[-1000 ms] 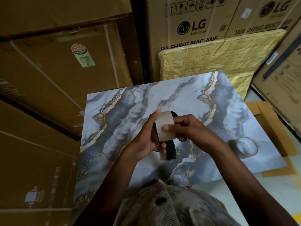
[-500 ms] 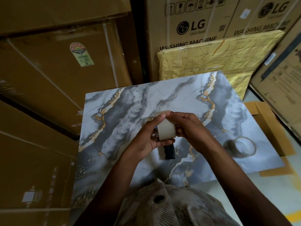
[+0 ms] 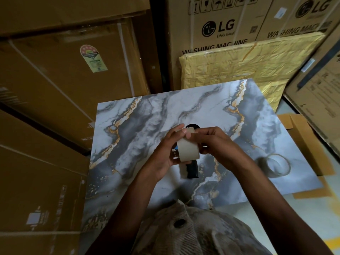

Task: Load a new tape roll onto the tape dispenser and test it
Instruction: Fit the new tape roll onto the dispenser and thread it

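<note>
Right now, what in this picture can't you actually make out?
Head view only:
- Tape dispenser: mostly hidden by the tape roll and both hands; only its black handle and top show.
- Whether the roll is seated: covered by the left hand and right hand.
- Spare ring on the marble board: too dim to identify.

bare forearms; mottled beige knit top (image 3: 193, 232) with dark button (image 3: 179, 223)

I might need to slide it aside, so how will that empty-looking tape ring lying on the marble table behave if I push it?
The ring lies flat, so it would probably slide, not roll. It looks like a thin, hollow core, likely light. The glossy table may let it skid easily.
</note>
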Motion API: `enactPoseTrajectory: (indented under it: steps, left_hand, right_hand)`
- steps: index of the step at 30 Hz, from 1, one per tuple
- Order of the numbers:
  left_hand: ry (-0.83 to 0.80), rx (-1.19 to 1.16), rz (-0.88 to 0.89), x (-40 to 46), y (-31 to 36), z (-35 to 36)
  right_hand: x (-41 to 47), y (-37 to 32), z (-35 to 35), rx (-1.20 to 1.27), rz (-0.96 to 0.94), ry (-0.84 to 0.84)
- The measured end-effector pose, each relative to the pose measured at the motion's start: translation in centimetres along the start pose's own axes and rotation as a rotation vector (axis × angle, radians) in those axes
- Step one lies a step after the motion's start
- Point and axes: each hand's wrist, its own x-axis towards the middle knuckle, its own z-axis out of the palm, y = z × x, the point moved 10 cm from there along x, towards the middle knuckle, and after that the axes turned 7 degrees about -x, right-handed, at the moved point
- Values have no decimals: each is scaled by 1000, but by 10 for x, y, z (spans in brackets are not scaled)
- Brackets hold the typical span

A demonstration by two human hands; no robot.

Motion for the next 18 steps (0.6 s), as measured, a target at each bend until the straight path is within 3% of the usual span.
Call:
enactPoseTrajectory:
  steps: [6,13,18]
  left_hand:
    - [-73,-77,9,-3,5,5]
    - [-2,-274,-39,-8,0,3]
    - [-42,-257,-87,-10,-4,6]
  right_hand:
    - [1,-4,-8,27,-25,81]
    - [-6,-24,6,-133,-129,-109]
    - [-7,-25,8,-189,-136,-111]
